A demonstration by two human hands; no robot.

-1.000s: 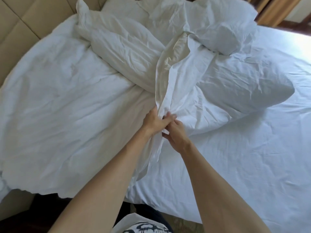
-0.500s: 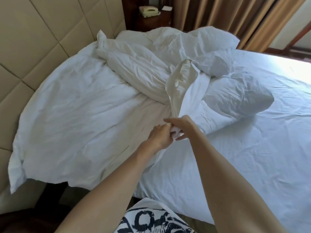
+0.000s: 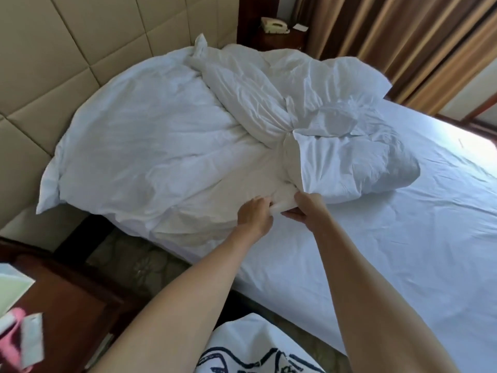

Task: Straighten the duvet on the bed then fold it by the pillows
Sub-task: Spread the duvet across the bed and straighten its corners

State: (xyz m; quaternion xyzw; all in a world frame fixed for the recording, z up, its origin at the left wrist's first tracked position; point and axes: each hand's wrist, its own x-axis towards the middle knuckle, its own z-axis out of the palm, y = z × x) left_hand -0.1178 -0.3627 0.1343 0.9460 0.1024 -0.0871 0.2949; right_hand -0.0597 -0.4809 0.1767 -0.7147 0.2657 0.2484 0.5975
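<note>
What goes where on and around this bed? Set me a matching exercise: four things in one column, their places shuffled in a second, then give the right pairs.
Things:
1. crumpled white duvet
2. cream corded telephone
3. brown striped curtain
4. padded beige headboard

Places:
A. at the top right, beside the window
B. on the dark wooden nightstand beyond the bed
C. along the left, behind the bedding
D. bunched at the head of the bed, its edge gripped by the left hand and right hand

Pairs: 1-D, 2-B, 3-A, 4-C
</note>
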